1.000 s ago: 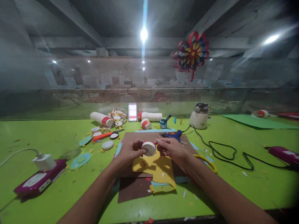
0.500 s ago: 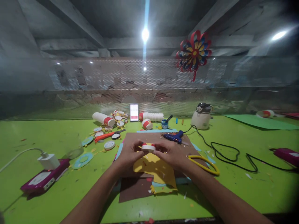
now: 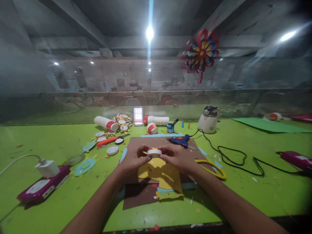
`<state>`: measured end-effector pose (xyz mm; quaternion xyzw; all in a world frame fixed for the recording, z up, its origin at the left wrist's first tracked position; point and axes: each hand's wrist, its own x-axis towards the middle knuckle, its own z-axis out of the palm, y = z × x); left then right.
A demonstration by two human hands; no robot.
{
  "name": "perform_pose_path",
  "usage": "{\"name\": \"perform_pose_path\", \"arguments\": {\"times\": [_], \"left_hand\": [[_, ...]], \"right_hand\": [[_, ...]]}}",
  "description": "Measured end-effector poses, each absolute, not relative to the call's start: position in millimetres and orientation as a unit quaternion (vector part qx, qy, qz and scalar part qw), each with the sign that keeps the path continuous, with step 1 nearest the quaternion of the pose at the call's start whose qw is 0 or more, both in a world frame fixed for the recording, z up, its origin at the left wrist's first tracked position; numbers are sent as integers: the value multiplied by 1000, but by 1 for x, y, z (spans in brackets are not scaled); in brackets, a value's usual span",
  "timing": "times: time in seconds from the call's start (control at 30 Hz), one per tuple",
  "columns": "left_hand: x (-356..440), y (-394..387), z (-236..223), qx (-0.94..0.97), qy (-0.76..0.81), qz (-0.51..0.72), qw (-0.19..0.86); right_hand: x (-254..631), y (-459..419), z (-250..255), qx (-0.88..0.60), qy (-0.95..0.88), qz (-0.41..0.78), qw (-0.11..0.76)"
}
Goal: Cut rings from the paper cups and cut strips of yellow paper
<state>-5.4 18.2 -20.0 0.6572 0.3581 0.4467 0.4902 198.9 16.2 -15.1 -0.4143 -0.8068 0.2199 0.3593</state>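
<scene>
My left hand (image 3: 136, 159) and my right hand (image 3: 174, 157) pinch a cut paper-cup base (image 3: 154, 152) from its two sides. It is a short white ring with red on it, held level above the work sheets. Yellow paper (image 3: 168, 172) lies right below, on a brown board (image 3: 143, 142). Just beyond my right hand rests a blue glue gun (image 3: 179, 141). Beside my right forearm are the yellow handles of scissors (image 3: 212, 167), their blades hidden. Left of my left hand sits a round white cup base (image 3: 112, 150).
An orange utility knife (image 3: 107, 142), blue paper discs (image 3: 84, 166) and a purple power strip (image 3: 44, 188) lie left. Behind stand paper cups (image 3: 157, 120), a lit phone (image 3: 138, 116), a small jar (image 3: 170, 128) and a jug (image 3: 208, 120). A black cord (image 3: 234, 156) winds right.
The view has shifted slightly, so the table things sit a little further left and higher. The cup base stays between both hands, with less yellow showing on it.
</scene>
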Motion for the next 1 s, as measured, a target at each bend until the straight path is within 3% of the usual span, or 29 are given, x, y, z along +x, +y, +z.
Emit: {"name": "perform_pose_path", "arguments": {"times": [0.6, 1.0], "left_hand": [[-3, 13, -6, 571, 301, 418, 639], [0, 15, -10, 562, 280, 401, 667]], "right_hand": [[203, 19, -16, -360, -765, 371, 384], [203, 18, -14, -357, -751, 411, 374]]}}
